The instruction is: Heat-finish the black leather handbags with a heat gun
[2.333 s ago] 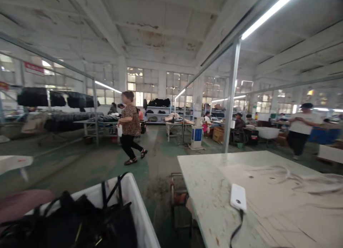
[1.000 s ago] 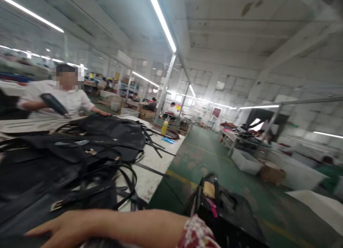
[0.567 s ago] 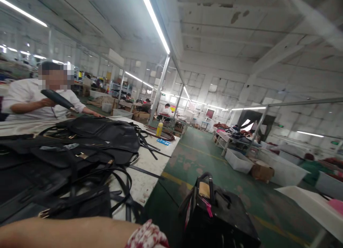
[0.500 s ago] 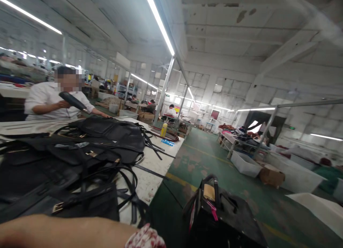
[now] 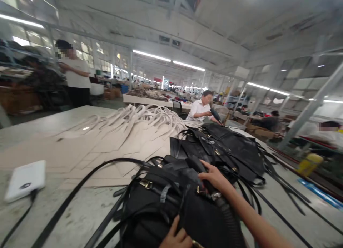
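While the right hand (image 5: pixel 214 177) wraps round a black tool (image 5: pixel 196 164), the left hand (image 5: pixel 177 237) lies on a rumpled black bag (image 5: pixel 198 212) at the bottom centre of the frame, forefinger stretched; whether it pinches anything, I cannot tell. Gold buckles (image 5: pixel 146 184) and long straps (image 5: pixel 60 213) trim the bag.

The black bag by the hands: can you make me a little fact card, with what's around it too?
Bag: black, with gold-coloured buckles, on a table
Left hand: fingers touching the bag
Right hand: holding a black tool with a ridged hose
Beyond: more black bags; a person holding a dark tool
Also on the table: beige pieces; a white device
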A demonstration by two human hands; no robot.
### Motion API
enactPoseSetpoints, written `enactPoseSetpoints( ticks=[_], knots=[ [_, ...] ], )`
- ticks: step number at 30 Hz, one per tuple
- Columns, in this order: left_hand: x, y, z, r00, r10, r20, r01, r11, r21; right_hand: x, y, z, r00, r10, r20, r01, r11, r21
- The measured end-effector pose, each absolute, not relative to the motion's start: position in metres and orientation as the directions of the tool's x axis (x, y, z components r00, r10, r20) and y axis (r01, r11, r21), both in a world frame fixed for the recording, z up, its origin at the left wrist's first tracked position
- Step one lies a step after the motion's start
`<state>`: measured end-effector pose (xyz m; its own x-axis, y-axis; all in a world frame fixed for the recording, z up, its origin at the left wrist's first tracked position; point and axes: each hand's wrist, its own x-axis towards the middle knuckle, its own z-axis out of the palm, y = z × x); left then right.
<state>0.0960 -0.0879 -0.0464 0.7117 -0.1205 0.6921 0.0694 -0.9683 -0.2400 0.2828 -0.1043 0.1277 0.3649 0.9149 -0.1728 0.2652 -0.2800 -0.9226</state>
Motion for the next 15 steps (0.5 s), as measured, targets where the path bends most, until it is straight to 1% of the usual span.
enactPoseSetpoints(
  ticks=[5,8,12,15],
  knots=[
    [0.094,-0.092,-0.054,0.741,-0.124,0.660,0.038,-0.973,-0.226,0.297,-0.151,0.120,0.315,0.915,-0.254,0.139,-0.309,-0.941],
    [0.091,-0.091,-0.052,0.750,-0.097,0.654,0.042,-0.980,-0.193,0.291,-0.164,0.112,0.248,0.915,-0.318,0.069,-0.344,-0.937],
    [0.094,-0.085,-0.049,0.739,-0.070,0.670,0.048,-0.987,-0.156,0.290,-0.160,0.097,0.152,0.915,-0.373,0.023,-0.380,-0.925],
    [0.097,-0.086,-0.035,0.695,-0.099,0.712,0.008,-0.989,-0.146,0.290,-0.142,0.095,0.154,0.901,-0.406,0.024,-0.414,-0.910]
  ],
)
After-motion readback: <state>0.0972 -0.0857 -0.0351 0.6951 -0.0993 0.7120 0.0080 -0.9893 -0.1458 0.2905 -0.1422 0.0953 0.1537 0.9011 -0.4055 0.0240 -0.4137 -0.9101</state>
